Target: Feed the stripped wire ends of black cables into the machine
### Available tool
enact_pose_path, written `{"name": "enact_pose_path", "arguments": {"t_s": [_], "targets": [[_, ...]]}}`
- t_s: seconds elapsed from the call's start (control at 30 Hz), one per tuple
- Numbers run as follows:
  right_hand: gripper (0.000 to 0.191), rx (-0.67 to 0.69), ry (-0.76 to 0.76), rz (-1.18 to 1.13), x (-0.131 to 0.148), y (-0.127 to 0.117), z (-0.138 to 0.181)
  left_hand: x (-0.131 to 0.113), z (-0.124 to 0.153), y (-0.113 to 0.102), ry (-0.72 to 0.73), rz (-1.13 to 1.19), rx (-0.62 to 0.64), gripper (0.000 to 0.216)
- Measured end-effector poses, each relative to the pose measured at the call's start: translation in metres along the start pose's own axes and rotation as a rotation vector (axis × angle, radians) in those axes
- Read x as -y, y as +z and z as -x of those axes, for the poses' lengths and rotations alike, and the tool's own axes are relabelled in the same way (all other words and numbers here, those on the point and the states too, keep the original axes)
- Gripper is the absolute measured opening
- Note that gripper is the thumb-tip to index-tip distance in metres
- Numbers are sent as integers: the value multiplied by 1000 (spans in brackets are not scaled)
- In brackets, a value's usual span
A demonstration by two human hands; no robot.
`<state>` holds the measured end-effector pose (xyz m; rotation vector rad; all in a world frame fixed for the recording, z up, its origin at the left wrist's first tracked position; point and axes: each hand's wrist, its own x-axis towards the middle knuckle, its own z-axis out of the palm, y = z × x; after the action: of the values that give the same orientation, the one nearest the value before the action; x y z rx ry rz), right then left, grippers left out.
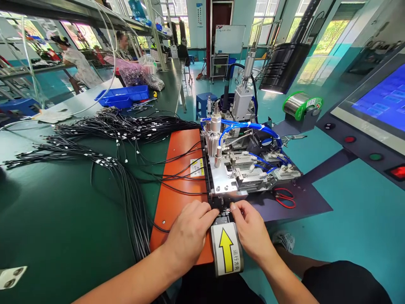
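Observation:
My left hand (190, 230) rests on the orange plate (177, 177), its fingers curled and pinched at the black slot of the fixture (223, 213). My right hand (249, 228) pinches at the same slot from the right side. Both sets of fingertips press together on a small part or wire end that I cannot make out. Just below the hands is a white label with a yellow arrow (227, 252). Behind the slot stands a metal machine (237, 164) with blue air hoses. A black wire runs from under my left hand toward the cable bundle (126, 177).
Many black cables with white tags (104, 131) spread across the green bench (57, 211). Red scissors (284, 197) lie right of the machine. A solder spool (302, 105) and a control panel with a blue screen (382, 101) stand at right. Blue bins (123, 96) and seated people are far left.

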<state>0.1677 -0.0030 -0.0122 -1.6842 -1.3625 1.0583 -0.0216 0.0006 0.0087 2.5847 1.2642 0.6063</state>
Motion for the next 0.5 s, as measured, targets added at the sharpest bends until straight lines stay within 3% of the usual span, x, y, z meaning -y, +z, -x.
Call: {"name": "enact_pose_path", "arguments": {"t_s": [0.33, 0.43, 0.5], "targets": [[40, 19, 106, -168, -3, 3, -1, 0, -4, -5, -73, -50, 61, 21], [36, -98, 65, -32, 11, -9, 19, -2, -5, -10, -92, -36, 114, 22], [30, -33, -8, 17, 20, -8, 41, -5, -6, -16, -109, -20, 154, 23]]}}
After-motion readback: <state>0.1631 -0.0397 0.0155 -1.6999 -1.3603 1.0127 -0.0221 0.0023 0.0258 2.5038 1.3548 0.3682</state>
